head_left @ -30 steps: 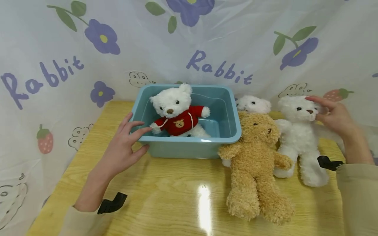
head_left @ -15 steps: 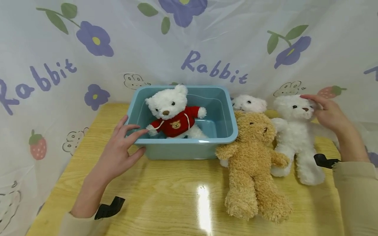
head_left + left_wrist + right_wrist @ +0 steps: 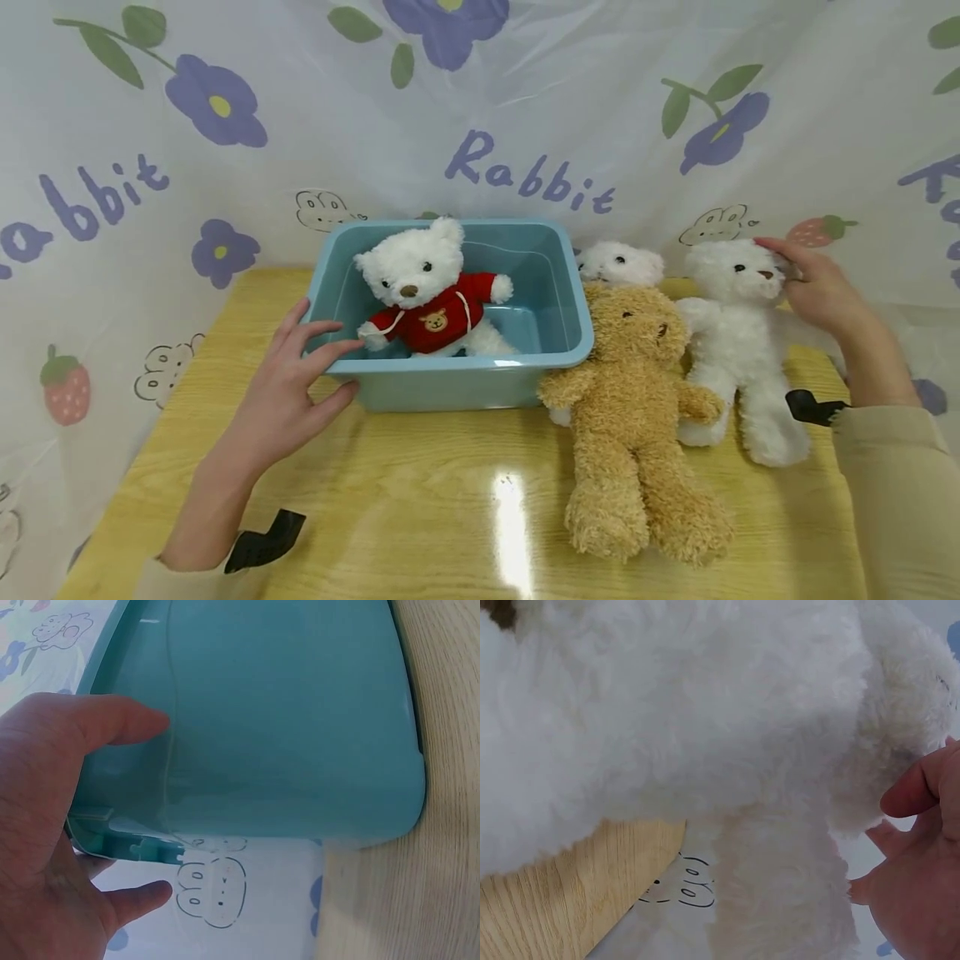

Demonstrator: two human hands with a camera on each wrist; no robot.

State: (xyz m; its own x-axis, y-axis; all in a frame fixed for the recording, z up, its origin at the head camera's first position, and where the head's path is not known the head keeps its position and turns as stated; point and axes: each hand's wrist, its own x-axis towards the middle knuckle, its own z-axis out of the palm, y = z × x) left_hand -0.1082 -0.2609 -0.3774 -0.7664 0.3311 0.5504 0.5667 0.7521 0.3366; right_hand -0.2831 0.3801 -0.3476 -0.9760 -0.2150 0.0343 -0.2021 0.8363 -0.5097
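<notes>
A white teddy bear in a red hoodie (image 3: 438,321) sits leaning inside a blue plastic bin (image 3: 442,387). My left hand (image 3: 281,387) grips the bin's near left corner, with fingers over the rim and the thumb against the outer wall. At the far right, a bare white teddy bear (image 3: 742,350) leans upright. My right hand (image 3: 821,287) holds it by the side of its head; some fingers are hidden behind the fur. In the right wrist view, its white fur (image 3: 705,697) fills most of the picture, with my thumb close to the muzzle.
A tan teddy bear (image 3: 633,425) lies against the bin's right side. Behind it, another white teddy bear (image 3: 622,260) is mostly hidden. The wooden table (image 3: 405,492) ends at a patterned white backdrop (image 3: 600,83).
The whole scene has shifted left in the head view as the camera turns right. Both hands keep their places on the bin and the white bear's head; the toys stay put.
</notes>
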